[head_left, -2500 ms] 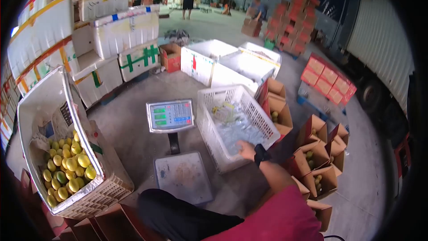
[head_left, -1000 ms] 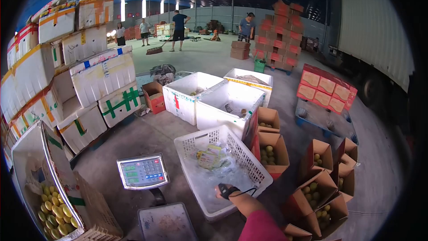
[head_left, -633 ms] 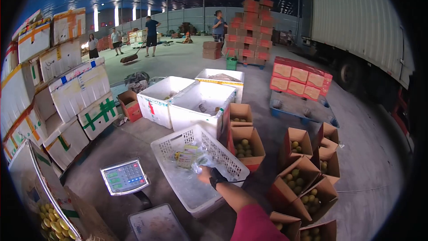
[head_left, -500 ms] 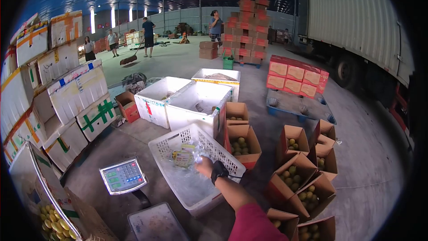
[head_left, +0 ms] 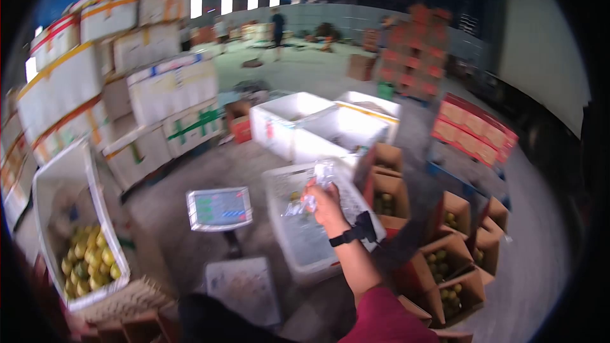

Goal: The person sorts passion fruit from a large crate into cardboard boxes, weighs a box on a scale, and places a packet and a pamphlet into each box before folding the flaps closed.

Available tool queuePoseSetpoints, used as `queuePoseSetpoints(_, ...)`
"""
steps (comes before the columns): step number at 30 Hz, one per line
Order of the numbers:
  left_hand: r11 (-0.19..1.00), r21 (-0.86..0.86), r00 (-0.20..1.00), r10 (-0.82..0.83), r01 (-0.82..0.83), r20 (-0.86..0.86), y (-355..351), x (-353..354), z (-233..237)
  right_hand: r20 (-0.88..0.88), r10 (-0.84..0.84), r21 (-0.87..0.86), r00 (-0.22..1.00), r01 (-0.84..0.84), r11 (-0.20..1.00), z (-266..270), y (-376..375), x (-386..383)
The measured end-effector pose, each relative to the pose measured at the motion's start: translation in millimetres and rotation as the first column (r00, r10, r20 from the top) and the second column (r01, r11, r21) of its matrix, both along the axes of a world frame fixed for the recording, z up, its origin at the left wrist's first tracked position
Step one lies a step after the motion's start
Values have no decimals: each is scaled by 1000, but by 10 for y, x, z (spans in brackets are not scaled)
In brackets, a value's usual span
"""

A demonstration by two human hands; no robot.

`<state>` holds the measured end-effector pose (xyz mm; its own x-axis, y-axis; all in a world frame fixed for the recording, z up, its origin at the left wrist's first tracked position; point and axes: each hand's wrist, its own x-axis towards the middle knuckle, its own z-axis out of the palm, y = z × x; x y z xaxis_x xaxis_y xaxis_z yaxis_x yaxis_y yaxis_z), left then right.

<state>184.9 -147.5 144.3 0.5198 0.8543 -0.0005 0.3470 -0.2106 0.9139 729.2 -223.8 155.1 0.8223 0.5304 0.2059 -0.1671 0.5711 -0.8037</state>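
My right hand [head_left: 325,204], with a dark watch on the wrist, is closed on crumpled clear plastic wrap [head_left: 325,170]. It is over a white plastic basket [head_left: 289,255] with perforated sides. More clear plastic [head_left: 294,206] lies inside the basket below the fingers, blurred by motion. Left of the basket stands a scale display [head_left: 219,208], with its flat weighing platform [head_left: 243,289] nearer to me. My left hand is out of view.
At left, a white foam box [head_left: 101,200] holds green-yellow round fruit [head_left: 91,260]. Stacked foam boxes [head_left: 171,92] rise behind it. Open cartons of fruit [head_left: 455,282] stand at right. Beyond the basket are open foam boxes [head_left: 270,130]. A person [head_left: 277,28] stands far back.
The view has swung left, showing more of the fruit-filled foam box. My right hand has lifted a wad of clear plastic from the basket's contents.
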Motion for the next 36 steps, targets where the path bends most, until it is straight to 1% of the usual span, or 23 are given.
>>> queuePoseSetpoints(2, 949, -314, 925, 116, 4, 362, -51, 346, -37, -15, 281, 44, 960, -280, 959, 201, 297, -665)
queuePoseSetpoints(4, 896, -382, 902, -43, 225, 430, 158, 393, -505, -40, 556, 130, 830, -547, 827, 240, 603, -1466)
queuePoseSetpoints(5, 858, -454, 900, -22, 241, 436, 72, 531, -323, -62, 681, 164, 730, -665, 728, 187, 753, -1881)
queuePoseSetpoints(7, 785, -492, 783, 13, 377, 622, -22, 546, -398, -72, 856, 197, 512, -834, 516, 32, 948, -2606)
queuePoseSetpoints(9, 772, -473, 580, 170, 424, 797, -83, 389, -580, -203, 920, 247, 334, -892, 379, -152, 1041, -3339)
queuePoseSetpoints(10, 794, -465, 383, 318, 391, 867, -108, 285, -739, -238, 921, 181, 308, -918, 354, -348, 1044, -3613)
queuePoseSetpoints(11, 838, -455, 278, 379, 302, 883, -142, 136, -712, -283, 915, 123, 289, -935, 333, -478, 986, -3851)
queuePoseSetpoints(12, 839, -499, 269, 441, 214, 856, -109, -43, -814, -329, 920, 87, 213, -963, 255, -558, 976, -4042)
queuePoseSetpoints(15, 773, -630, 181, 611, 69, 770, -227, -493, -988, -361, 915, -113, 183, -982, 152, -847, 967, -4599)
queuePoseSetpoints(16, 730, -678, 176, 659, 85, 731, -309, -633, -1010, -392, 915, -61, 98, -995, 80, -908, 970, -4712)
queuePoseSetpoints(19, 694, -717, 52, 720, -64, 692, -434, -950, -1218, -333, 943, -125, 2, -991, -42, -1230, 991, -5023)
queuePoseSetpoints(21, 588, -787, 29, 804, -184, 594, -448, -1185, -1355, -325, 939, -141, -109, -977, -162, -1391, 989, -5177)
queuePoseSetpoints(22, 514, -777, 86, 849, -363, 521, -381, -1258, -1383, -317, 943, -207, -104, -963, -175, -1391, 1007, -5277)
queuePoseSetpoints(23, 500, -792, 76, 858, -350, 508, -294, -1325, -1397, -302, 947, -269, -108, -943, -194, -1375, 1063, -5394)
queuePoseSetpoints(24, 399, -814, 36, 904, -423, 425, -192, -1405, -1393, -150, 980, -375, -128, -910, -176, -1423, 1156, -5516)
queuePoseSetpoints(25, 294, -818, -8, 940, -495, 342, -98, -1501, -1380, -97, 991, -358, -89, -926, -118, -1449, 1212, -5664)
queuePoseSetpoints(27, 266, -777, -14, 943, -571, 332, 102, -1720, -1415, -202, 979, -409, 22, -910, -64, -1378, 1329, -5897)
queuePoseSetpoints(28, 265, -745, 6, 944, -612, 331, 202, -1831, -1418, -109, 991, -510, 84, -860, 17, -1393, 1412, -5980)
queuePoseSetpoints(29, 265, -711, 28, 945, -651, 326, 284, -1936, -1426, -142, 980, -516, 141, -856, 48, -1386, 1512, -6043)
queuePoseSetpoints(31, 335, -698, 72, 923, -633, 378, 415, -2200, -1472, -340, 923, -378, 182, -925, 44, -1312, 1778, -6147)
queuePoseSetpoints(32, 385, -707, 168, 918, -593, 360, 447, -2352, -1444, -345, 916, -336, 205, -938, 84, -1273, 1884, -6200)
queuePoseSetpoints(35, 629, -585, 553, 763, -513, 336, 574, -2647, -1362, -155, 968, -414, 198, -903, 118, -1417, 1994, -6421)
queuePoseSetpoints(36, 697, -589, 628, 683, -408, 373, 592, -2718, -1348, 45, 974, -545, 221, -812, 210, -1467, 1946, -6539)
